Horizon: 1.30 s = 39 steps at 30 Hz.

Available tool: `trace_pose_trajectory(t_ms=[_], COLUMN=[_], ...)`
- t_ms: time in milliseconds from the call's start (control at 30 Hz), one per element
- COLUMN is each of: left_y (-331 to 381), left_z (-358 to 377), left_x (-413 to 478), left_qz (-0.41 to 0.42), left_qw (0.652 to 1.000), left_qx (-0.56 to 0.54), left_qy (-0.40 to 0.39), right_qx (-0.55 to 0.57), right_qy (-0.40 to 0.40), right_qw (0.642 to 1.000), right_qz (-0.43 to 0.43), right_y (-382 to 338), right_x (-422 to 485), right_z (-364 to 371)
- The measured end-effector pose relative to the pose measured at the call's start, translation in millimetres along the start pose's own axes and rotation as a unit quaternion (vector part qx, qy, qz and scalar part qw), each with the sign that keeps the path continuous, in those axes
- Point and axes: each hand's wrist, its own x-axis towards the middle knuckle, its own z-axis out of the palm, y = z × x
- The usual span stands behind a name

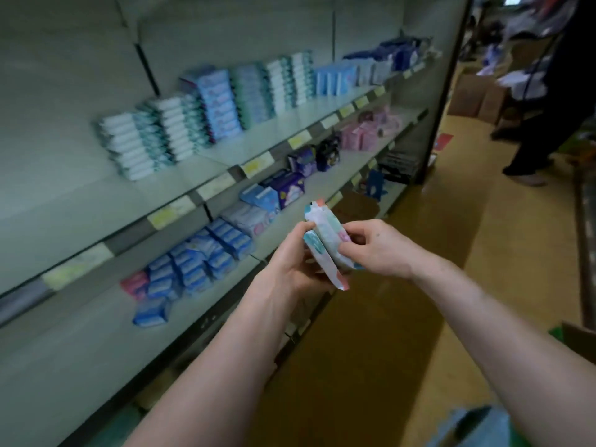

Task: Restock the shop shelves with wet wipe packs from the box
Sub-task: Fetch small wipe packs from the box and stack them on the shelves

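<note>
Two wet wipe packs (325, 240), white with teal and pink patches, stand on edge between my hands in front of the shelves. My left hand (292, 262) grips them from the left and below, thumb on the near pack. My right hand (377, 245) pinches the right pack at its side. Stacks of white-and-teal wipe packs (151, 137) sit on the upper shelf (225, 159) at the left. A corner of a cardboard box (577, 345) shows at the right edge.
The upper shelf also holds blue packs (219, 104); the middle shelf (283, 221) holds blue, purple and pink packs. Yellow price labels line the shelf edges. A person's legs (535, 137) stand in the aisle at the far right, near cardboard boxes (474, 95).
</note>
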Motion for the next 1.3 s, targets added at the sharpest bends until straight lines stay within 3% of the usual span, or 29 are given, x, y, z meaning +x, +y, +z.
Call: trace_pose_trajectory(t_ms=[133, 300, 567, 933, 1300], left_y=[38, 76, 131, 188, 229], left_z=[-34, -69, -118, -158, -170], left_x=[-11, -25, -36, -48, -39], left_qz=[0.047, 0.110, 0.168, 0.206, 0.275], left_qw=[0.998, 0.991, 0.980, 0.978, 0.948], left_qx=[-0.016, 0.046, 0.093, -0.043, -0.160], left_qy=[0.030, 0.067, 0.056, -0.006, 0.018], right_qx=[-0.013, -0.026, -0.028, 0.034, 0.133], right_qy=[-0.004, 0.002, 0.001, -0.103, -0.210], right_qw=[0.999, 0.998, 0.997, 0.985, 0.961], right_qz=[-0.035, -0.048, -0.074, -0.131, -0.123], right_y=[-44, -91, -156, -213, -218], right_x=[33, 67, 117, 175, 258], right_z=[16, 36, 60, 80, 80])
